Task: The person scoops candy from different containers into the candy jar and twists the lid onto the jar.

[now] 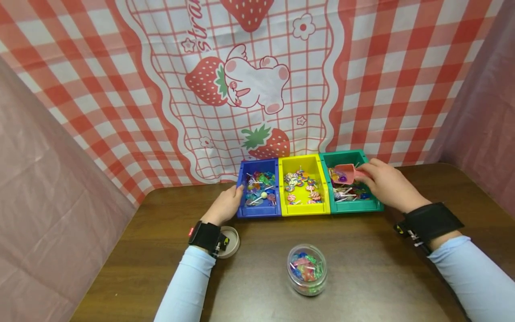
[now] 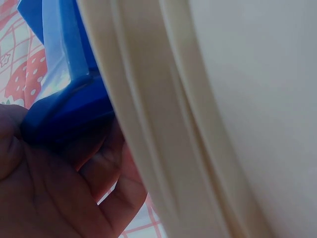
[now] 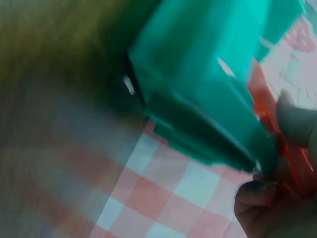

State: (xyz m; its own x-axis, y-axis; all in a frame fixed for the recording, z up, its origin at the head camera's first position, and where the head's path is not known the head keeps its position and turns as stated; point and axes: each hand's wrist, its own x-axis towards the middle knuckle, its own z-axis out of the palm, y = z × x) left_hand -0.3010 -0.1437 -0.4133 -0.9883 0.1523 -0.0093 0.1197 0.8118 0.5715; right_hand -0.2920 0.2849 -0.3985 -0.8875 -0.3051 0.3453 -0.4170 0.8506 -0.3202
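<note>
In the head view my right hand (image 1: pixel 388 185) grips the handle of a small pink scoop (image 1: pixel 345 173) over the green bin (image 1: pixel 358 206). A few small candy-like pieces, one of them purple, lie in the scoop. Tiny lollipop-shaped pieces (image 1: pixel 344 193) show below it in the bin. My left hand (image 1: pixel 226 205) holds the left edge of the blue bin (image 1: pixel 259 212), which contains colourful mini lollipops. In the left wrist view the fingers (image 2: pixel 106 183) curl beneath that blue edge. Between the two bins sits a yellow bin (image 1: pixel 307 208) with swirl lollipops.
A clear round jar (image 1: pixel 307 286) of colourful pieces stands on the brown table (image 1: pixel 257 286), nearer me than the bins. An off-white round lid (image 1: pixel 233 249) lies under my left wrist. A red-and-white checked cloth (image 1: pixel 378 103) hangs right behind the bins.
</note>
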